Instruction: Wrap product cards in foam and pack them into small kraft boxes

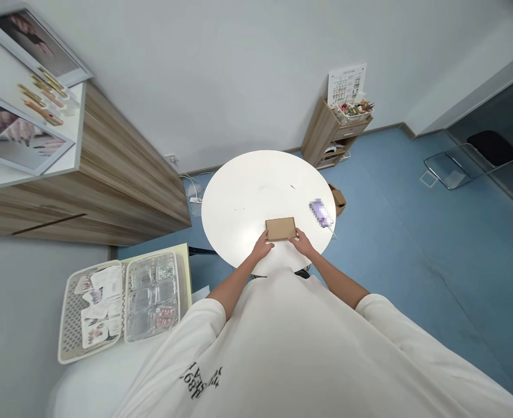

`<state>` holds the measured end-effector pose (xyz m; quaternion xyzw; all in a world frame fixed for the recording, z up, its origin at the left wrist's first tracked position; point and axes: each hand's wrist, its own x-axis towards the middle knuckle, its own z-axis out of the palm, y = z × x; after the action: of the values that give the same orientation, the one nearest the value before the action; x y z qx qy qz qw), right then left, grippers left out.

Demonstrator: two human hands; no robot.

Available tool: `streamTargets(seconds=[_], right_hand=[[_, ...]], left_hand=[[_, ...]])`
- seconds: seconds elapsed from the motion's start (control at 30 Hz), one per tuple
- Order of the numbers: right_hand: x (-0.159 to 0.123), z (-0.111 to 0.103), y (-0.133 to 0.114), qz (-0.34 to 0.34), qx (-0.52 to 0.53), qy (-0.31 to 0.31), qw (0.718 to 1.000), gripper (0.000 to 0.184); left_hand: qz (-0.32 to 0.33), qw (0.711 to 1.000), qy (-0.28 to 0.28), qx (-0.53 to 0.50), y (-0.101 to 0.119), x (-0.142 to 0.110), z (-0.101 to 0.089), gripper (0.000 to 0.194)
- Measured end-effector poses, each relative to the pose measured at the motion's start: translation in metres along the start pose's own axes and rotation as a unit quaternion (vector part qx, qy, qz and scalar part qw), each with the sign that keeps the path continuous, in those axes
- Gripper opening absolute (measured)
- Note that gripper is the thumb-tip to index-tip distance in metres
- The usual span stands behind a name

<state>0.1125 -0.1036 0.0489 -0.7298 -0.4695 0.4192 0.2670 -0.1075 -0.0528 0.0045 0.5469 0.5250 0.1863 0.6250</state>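
Observation:
A flat brown cardboard box (281, 229), its lid closed, is at the near part of the round white table (256, 174). My left hand (262, 246) grips its left side near the front corner. On the opposite side, my right hand (302, 242) holds the right front corner. The fingertips of both hands are partly hidden by the box edges. Whether the box rests on the tabletop or is slightly lifted I cannot tell. A blurred purple item (321, 213) with a white cable lies on the table to the right.
Left of me, white baskets (67, 325) hold packets and clear compartment trays. A wood-grain cabinet (130, 174) stands at the left, bearing framed pictures. Behind the table is a small wooden shelf unit (320, 133); an open carton (337, 200) sits at the table's right edge.

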Motion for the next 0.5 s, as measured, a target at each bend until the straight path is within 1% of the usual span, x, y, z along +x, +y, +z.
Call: streamTargets(seconds=[0.13, 0.23, 0.33, 0.43, 0.5], right_hand=[[0.012, -0.029, 0.017, 0.002, -0.008, 0.034, 0.999, 0.06], [0.022, -0.055, 0.033, 0.009, 0.007, 0.045, 0.999, 0.066], [0.032, -0.087, 0.049, 0.02, 0.031, 0.056, 0.998, 0.07], [0.043, -0.124, 0.066, 0.024, 0.051, 0.069, 0.996, 0.072], [0.052, -0.151, 0.079, 0.028, 0.059, 0.077, 0.995, 0.073]], left_hand=[[-0.001, 1.0, -0.006, 0.014, 0.021, 0.015, 0.022, 0.083], [0.006, 1.0, -0.016, 0.006, 0.039, 0.03, 0.046, 0.087], [0.03, 0.999, -0.033, 0.02, 0.058, 0.048, 0.076, 0.09], [0.09, 0.991, -0.054, 0.078, 0.079, 0.073, 0.111, 0.091], [0.105, 0.984, -0.067, 0.125, 0.094, 0.091, 0.136, 0.092]])
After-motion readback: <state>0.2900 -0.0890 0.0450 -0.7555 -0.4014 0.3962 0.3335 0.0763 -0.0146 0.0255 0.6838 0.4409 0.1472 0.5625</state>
